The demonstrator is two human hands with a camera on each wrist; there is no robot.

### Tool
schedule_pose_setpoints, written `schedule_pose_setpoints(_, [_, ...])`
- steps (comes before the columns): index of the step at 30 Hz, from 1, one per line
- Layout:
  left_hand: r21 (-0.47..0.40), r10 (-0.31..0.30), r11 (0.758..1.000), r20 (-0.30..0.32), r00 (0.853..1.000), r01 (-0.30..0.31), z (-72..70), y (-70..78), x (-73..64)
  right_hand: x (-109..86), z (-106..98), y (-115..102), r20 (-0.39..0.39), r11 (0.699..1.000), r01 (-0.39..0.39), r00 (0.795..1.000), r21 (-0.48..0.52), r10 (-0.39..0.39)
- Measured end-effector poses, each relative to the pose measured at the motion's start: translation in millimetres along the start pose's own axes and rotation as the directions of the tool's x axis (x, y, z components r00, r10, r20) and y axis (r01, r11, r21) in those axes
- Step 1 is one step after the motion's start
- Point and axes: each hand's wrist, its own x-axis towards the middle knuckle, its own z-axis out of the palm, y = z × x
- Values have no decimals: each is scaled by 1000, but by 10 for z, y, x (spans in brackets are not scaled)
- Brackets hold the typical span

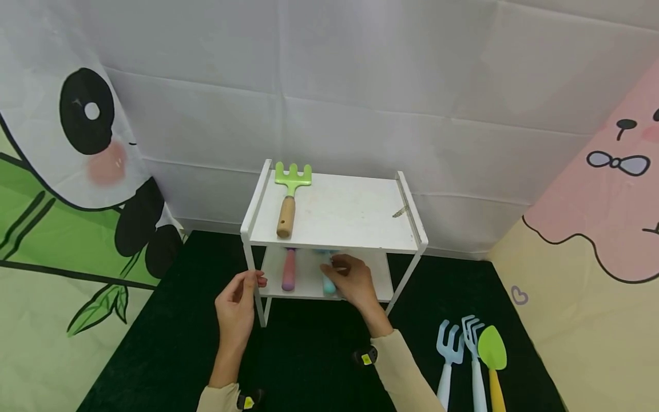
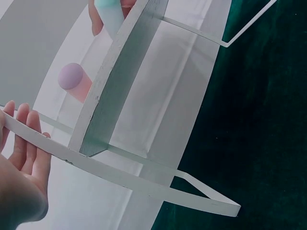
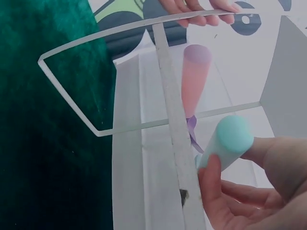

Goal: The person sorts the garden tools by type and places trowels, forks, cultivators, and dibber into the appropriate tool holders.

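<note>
A small white two-tier rack (image 1: 355,214) stands ahead. My left hand (image 1: 235,306) holds its front left leg (image 2: 115,179), fingers round the bar. My right hand (image 1: 356,281) reaches over the lower shelf and pinches the pale blue handle (image 3: 228,139) of a tool between thumb and fingers. The upper shelf hides most of that tool's head. To its left on the same shelf lies a tool with a pink handle (image 1: 289,272) and purple end; in the right wrist view a bit of purple shows beyond the handle. A green hand rake (image 1: 292,180) with a wooden handle lies on the upper shelf.
On the dark green cloth (image 1: 309,355) at the lower right lie a light blue fork (image 1: 451,349), a light blue rake (image 1: 475,349) and a green trowel (image 1: 492,349) with a yellow handle. White fabric (image 1: 350,103) hangs behind the rack, with printed cartoon panels at both sides.
</note>
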Motion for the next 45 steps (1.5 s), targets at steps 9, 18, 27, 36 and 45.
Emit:
schedule_pose_setpoints(9, [2,-1,1000,13,1000,1,-26,-207,36,17,42,18,-28,999,33,999,-20,-34])
schedule_pose_setpoints(18, [6,12,1000,5,1000,-12,-35,-220,45,-28,14,22,-38,999,33,999,-34,-34])
schedule_pose_setpoints(27, [4,4,1000,6,1000,-4,-38,-216,40,-156,-59,48,-30,995,95,995,-24,-96])
schedule_pose_setpoints(36, [31,-14,999,-7,1000,14,1,-4,0,-294,-121,80,-64,991,130,989,-24,-131])
schedule_pose_setpoints(45, [13,-11,1000,-2,1000,11,-26,-172,29,-445,-193,118,-113,987,159,981,0,-158])
